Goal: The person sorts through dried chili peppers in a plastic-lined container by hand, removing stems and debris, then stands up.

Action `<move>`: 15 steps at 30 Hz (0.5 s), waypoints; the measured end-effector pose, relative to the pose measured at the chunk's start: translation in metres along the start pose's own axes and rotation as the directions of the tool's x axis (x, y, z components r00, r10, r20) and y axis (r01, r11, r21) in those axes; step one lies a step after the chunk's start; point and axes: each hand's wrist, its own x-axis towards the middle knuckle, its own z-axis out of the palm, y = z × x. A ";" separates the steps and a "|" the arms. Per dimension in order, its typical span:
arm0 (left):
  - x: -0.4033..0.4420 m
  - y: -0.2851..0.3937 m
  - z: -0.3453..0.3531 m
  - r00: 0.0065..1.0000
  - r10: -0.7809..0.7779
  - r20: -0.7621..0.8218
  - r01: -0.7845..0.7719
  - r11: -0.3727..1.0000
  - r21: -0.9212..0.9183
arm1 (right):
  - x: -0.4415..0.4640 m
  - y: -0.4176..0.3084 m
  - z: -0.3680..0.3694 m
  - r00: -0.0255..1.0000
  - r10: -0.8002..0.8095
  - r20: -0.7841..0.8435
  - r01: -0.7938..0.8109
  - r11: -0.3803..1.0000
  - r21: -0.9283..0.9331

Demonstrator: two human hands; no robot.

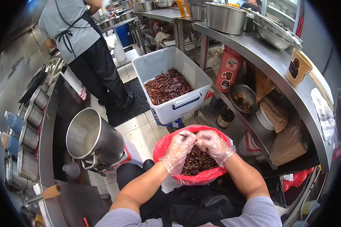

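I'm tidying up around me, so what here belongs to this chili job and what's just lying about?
In the job, by the look of it:
left hand and right hand, working together
dried chilies under them
red plastic liner around those chilies
plastic bin of more chilies

Probably just lying about:
stockpot
dark bottle
striped towel
brown cloth

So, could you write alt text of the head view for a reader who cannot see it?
Gloved left hand and right hand meet over what look like dried chilies in a red plastic bag, in a kitchen. A tub with more stands ahead; a metal pot and a co-worker are to the left.
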 end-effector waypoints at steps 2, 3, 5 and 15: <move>0.005 0.001 0.001 0.999 0.036 -0.033 -0.034 0.997 0.064 | 0.002 0.003 0.004 0.998 -0.005 -0.062 0.007 1.000 0.027; 0.005 0.001 0.001 0.996 0.067 -0.066 -0.058 0.990 0.128 | 0.003 0.007 0.004 0.998 0.001 -0.063 0.001 1.000 0.030; 0.007 -0.001 -0.001 0.994 0.096 -0.060 -0.090 0.990 0.107 | 0.008 0.012 0.002 0.997 -0.044 -0.062 0.040 0.997 -0.069; 0.015 -0.015 -0.006 0.974 0.225 0.024 -0.225 0.955 0.193 | 0.005 0.003 0.006 0.874 -0.486 0.024 0.319 0.535 -0.783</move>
